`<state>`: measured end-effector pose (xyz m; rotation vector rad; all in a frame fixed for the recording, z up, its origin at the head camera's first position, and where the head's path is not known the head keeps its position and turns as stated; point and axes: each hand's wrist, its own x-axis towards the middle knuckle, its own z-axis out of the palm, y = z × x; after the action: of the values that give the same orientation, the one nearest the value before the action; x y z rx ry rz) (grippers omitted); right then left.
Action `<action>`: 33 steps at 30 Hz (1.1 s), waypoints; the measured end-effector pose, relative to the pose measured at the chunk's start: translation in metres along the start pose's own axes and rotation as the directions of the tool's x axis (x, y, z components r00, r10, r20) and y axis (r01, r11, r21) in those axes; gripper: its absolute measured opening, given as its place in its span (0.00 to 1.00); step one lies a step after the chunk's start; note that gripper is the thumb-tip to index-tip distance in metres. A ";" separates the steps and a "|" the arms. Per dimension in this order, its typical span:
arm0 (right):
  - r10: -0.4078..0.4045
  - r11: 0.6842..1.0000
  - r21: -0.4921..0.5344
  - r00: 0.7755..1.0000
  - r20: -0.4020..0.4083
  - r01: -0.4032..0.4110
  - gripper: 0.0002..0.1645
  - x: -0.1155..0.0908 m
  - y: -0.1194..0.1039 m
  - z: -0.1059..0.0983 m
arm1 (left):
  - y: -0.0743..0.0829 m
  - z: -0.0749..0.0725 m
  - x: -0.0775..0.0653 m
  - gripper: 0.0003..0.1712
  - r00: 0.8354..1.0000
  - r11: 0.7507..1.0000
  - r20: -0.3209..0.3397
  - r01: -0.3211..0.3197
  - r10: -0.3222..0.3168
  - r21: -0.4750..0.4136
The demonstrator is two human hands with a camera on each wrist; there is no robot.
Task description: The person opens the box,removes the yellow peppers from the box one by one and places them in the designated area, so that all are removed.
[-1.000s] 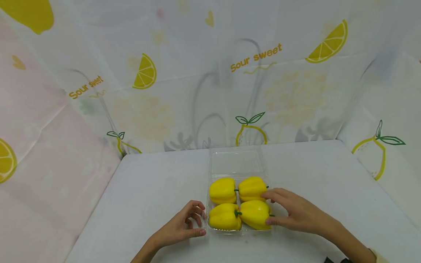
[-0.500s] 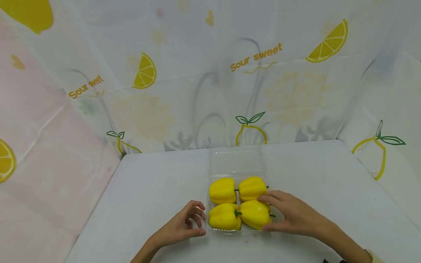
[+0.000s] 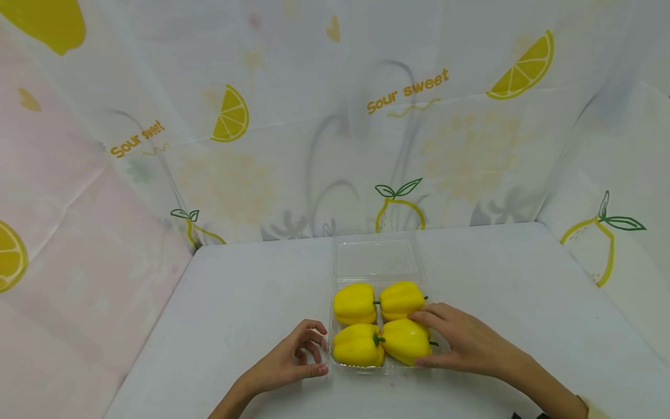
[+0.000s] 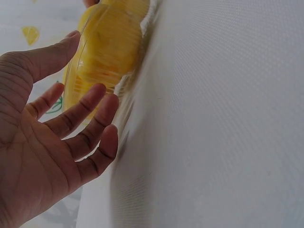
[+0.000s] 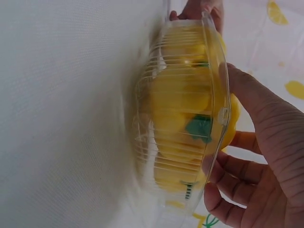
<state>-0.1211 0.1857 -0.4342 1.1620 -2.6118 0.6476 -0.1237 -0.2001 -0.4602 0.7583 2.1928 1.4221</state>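
Two-by-two in a clear plastic clamshell box (image 3: 377, 369), its lid (image 3: 376, 259) folded back, lie several yellow bell peppers (image 3: 358, 345) with green stems. My right hand (image 3: 466, 343) reaches over the box's right rim and grips the near right bell pepper (image 3: 405, 340), thumb on its near side and fingers on its far side. Through the clear wall in the right wrist view, a green stem (image 5: 198, 127) shows. My left hand (image 3: 293, 358) is at the box's left side, fingers loosely bent and holding nothing; in the left wrist view its thumb lies by the rim.
The box stands on a white-covered table (image 3: 251, 291). Behind the table hangs a white curtain (image 3: 293, 192) printed with lemons, with a pinkish panel (image 3: 94, 291) to the left. A small dark object (image 3: 530, 416) shows at the bottom edge near the right forearm.
My right hand has moved slightly left, its thumb and fingers coming in around the near right bell pepper. The left hand, the box and the peppers have stayed put.
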 end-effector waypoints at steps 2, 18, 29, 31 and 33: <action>-0.009 1.000 0.001 1.000 -0.001 0.009 0.40 0.000 0.000 0.000 | 0.001 0.000 0.000 0.31 1.000 1.000 0.000 0.006 -0.006 0.002; -0.011 0.996 0.089 0.999 0.051 0.006 0.38 0.003 0.003 -0.001 | 0.004 -0.001 0.000 0.29 1.000 1.000 0.003 0.024 -0.024 -0.006; 0.049 0.988 0.142 0.993 0.109 -0.065 0.38 0.001 0.005 -0.002 | 0.003 -0.001 0.000 0.29 1.000 1.000 0.007 0.014 -0.014 -0.010; 0.054 0.985 0.156 0.992 0.117 -0.072 0.38 0.001 0.005 -0.003 | 0.003 0.000 0.000 0.29 1.000 1.000 0.007 0.018 -0.018 -0.015; 0.060 0.981 0.173 0.990 0.129 -0.082 0.38 0.002 0.006 -0.003 | 0.003 0.000 0.000 0.30 1.000 1.000 0.007 0.022 -0.022 -0.019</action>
<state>-0.1264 0.1897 -0.4323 1.1974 -2.7569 0.8663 -0.1235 -0.1992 -0.4576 0.7287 2.1728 1.4254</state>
